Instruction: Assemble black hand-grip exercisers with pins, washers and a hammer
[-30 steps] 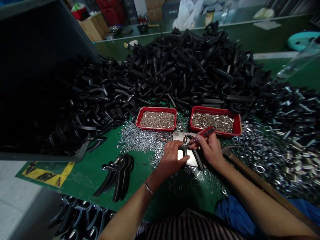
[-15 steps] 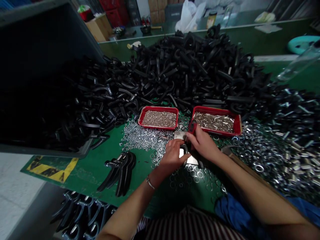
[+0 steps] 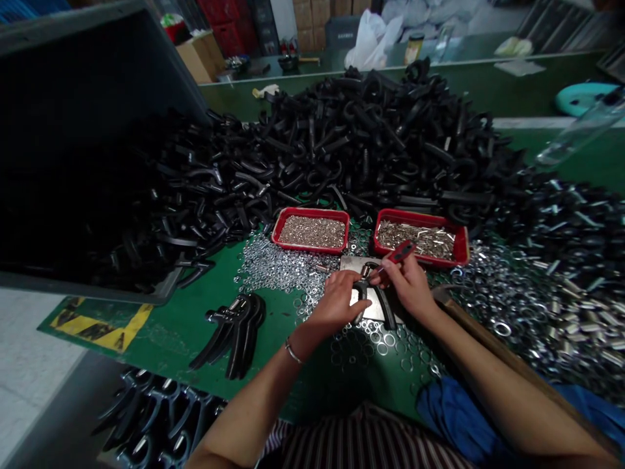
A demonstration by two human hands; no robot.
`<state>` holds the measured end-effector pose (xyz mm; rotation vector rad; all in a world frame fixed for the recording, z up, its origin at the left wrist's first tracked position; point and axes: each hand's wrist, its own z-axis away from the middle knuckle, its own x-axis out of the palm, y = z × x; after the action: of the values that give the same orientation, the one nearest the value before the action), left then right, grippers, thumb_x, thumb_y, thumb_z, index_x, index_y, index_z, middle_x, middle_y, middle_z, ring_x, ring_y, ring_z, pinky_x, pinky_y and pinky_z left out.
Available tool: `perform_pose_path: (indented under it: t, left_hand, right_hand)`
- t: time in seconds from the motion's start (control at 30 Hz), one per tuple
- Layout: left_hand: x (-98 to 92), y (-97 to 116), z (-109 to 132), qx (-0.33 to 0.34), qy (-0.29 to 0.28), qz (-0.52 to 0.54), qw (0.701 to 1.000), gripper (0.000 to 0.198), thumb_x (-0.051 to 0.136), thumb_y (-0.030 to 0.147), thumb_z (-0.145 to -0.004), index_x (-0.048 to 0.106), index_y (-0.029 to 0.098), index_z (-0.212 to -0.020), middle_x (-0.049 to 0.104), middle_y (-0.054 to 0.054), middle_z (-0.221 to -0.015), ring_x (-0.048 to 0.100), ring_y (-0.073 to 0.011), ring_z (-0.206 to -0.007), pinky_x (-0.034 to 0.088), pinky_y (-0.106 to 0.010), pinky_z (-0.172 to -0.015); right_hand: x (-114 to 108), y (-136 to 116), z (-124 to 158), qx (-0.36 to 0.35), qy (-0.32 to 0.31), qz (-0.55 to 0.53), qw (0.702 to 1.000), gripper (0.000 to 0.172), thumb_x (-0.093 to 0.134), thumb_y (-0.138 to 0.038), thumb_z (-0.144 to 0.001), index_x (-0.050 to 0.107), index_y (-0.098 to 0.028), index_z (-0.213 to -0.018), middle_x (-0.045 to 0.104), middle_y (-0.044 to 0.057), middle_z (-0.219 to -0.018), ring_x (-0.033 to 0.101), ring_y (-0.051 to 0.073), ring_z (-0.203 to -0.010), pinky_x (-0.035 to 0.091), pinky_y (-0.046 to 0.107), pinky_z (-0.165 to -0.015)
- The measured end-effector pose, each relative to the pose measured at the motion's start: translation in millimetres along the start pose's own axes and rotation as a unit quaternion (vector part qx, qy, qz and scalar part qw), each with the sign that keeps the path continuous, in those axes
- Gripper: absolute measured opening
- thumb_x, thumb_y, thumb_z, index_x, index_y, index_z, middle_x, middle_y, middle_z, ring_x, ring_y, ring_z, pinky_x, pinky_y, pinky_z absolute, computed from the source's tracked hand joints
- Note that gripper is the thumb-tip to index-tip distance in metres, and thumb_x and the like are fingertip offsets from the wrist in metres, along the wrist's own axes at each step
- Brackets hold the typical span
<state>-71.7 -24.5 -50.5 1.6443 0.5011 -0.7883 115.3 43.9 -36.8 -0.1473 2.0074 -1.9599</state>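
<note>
1. My left hand [image 3: 338,301] holds the black hand-grip exerciser [image 3: 384,306] on the metal plate [image 3: 374,311].
2. My right hand [image 3: 409,286] grips the red-handled screwdriver [image 3: 403,252], tip near the coil spring [image 3: 365,271].

The person's bare left hand [image 3: 336,299] grips a black, two-legged handgrip with a coiled metal spring [image 3: 385,309] on a flat silver metal plate [image 3: 375,309]. The bare right hand [image 3: 410,286] holds a slim red-and-black handled tool [image 3: 403,251], its tip near the spring. Beyond lie two shallow red plastic trays [image 3: 312,249] of small metal pieces, before a large heap of curved black parts [image 3: 351,137]. A wooden-handled hammer [image 3: 488,342] rests beside the right forearm [image 3: 493,374].
</note>
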Motion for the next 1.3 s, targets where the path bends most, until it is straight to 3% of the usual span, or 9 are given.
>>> perform_pose_path:
  t: [0.2,0.4,0.6,0.77,0.83,0.93,1.03,1.17,1.3]
  left_hand:
    - [-1.6,2,0,-0.017,-0.003,0.001,1.0,0.047,0.071,0.037,-0.084,0.051,0.021,-0.124,0.058,-0.01,-0.124,0.049,-0.0296,-0.12,0.038,-0.047,-0.107]
    - [-0.8,3,0,-0.004,0.002,-0.013,1.0,0.049,0.071,0.037,-0.085,0.05,0.018,-0.125,0.057,-0.011,-0.126,0.048,-0.0293,-0.12,0.037,-0.046,-0.107]
    - [-0.5,8,1,-0.024,-0.003,-0.027,0.999,0.045,0.069,0.035,-0.086,0.05,0.02,-0.124,0.057,-0.011,-0.125,0.049,-0.0303,-0.12,0.038,-0.048,-0.105]
    - [-0.6,4,-2,-0.016,-0.006,-0.027,0.999,0.047,0.071,0.034,-0.084,0.05,0.021,-0.124,0.057,-0.011,-0.127,0.048,-0.0304,-0.122,0.038,-0.048,-0.107]
    - [-0.8,1,-4,-0.016,-0.012,-0.025,0.999,0.047,0.071,0.034,-0.084,0.05,0.021,-0.124,0.057,-0.011,-0.126,0.049,-0.0302,-0.122,0.038,-0.048,-0.107]
    - [0.4,0,-4,-0.011,-0.02,-0.026,0.999,0.047,0.07,0.035,-0.085,0.05,0.021,-0.126,0.057,-0.01,-0.128,0.049,-0.0297,-0.122,0.039,-0.048,-0.107]
    - [-0.4,10,6,-0.002,-0.013,-0.055,0.998,0.055,0.069,0.038,-0.087,0.048,0.019,-0.133,0.054,-0.013,-0.136,0.046,-0.0323,-0.129,0.037,-0.051,-0.109]
    - [-29.7,29,12,0.038,0.009,-0.106,0.994,0.05,0.065,0.037,-0.09,0.052,0.021,-0.136,0.057,-0.014,-0.135,0.049,-0.0335,-0.127,0.039,-0.053,-0.106]
    - [-94.3,11,-30,0.037,0.026,-0.189,0.981,0.023,0.048,0.027,-0.098,0.067,0.022,-0.11,0.069,-0.008,-0.105,0.061,-0.0253,-0.101,0.046,-0.045,-0.096]
  right_hand:
    - [4,0,10,-0.026,0.013,0.096,0.995,0.026,0.049,-0.052,-0.096,0.045,-0.027,-0.099,0.074,0.006,-0.084,0.073,0.026,-0.072,0.058,0.038,-0.065]
    - [14,-9,5,-0.076,-0.002,0.293,0.953,0.027,0.051,-0.049,-0.092,0.048,-0.022,-0.098,0.07,0.013,-0.085,0.069,0.03,-0.074,0.053,0.042,-0.069]
    - [0,-34,-24,0.004,-0.136,-0.007,0.991,0.037,0.037,-0.06,-0.096,0.048,-0.025,-0.096,0.058,-0.003,-0.058,0.046,0.015,-0.038,0.045,0.03,-0.039]
    - [-21,-20,-21,0.033,-0.051,-0.159,0.985,0.035,0.047,-0.061,-0.093,0.048,-0.026,-0.096,0.069,0.002,-0.075,0.064,0.018,-0.056,0.055,0.033,-0.054]
    - [-23,-10,-16,0.052,-0.058,-0.124,0.989,0.036,0.051,-0.061,-0.091,0.047,-0.026,-0.093,0.07,0.002,-0.074,0.067,0.02,-0.059,0.055,0.034,-0.056]
    - [-25,-2,-3,0.088,-0.079,-0.022,0.993,0.033,0.049,-0.059,-0.092,0.048,-0.025,-0.092,0.064,-0.003,-0.06,0.056,0.017,-0.041,0.047,0.029,-0.043]
    - [-39,-2,21,0.092,-0.173,0.172,0.965,0.031,0.051,-0.054,-0.091,0.056,-0.023,-0.09,0.065,-0.001,-0.062,0.055,0.016,-0.043,0.042,0.027,-0.042]
    - [-73,-6,53,0.049,-0.251,0.41,0.875,0.032,0.058,-0.053,-0.088,0.067,-0.023,-0.087,0.072,0.008,-0.077,0.066,0.024,-0.065,0.049,0.033,-0.058]
    - [-84,-17,35,-0.055,-0.14,0.425,0.893,0.031,0.057,-0.05,-0.091,0.069,-0.025,-0.105,0.073,0.011,-0.103,0.069,0.028,-0.088,0.052,0.041,-0.076]
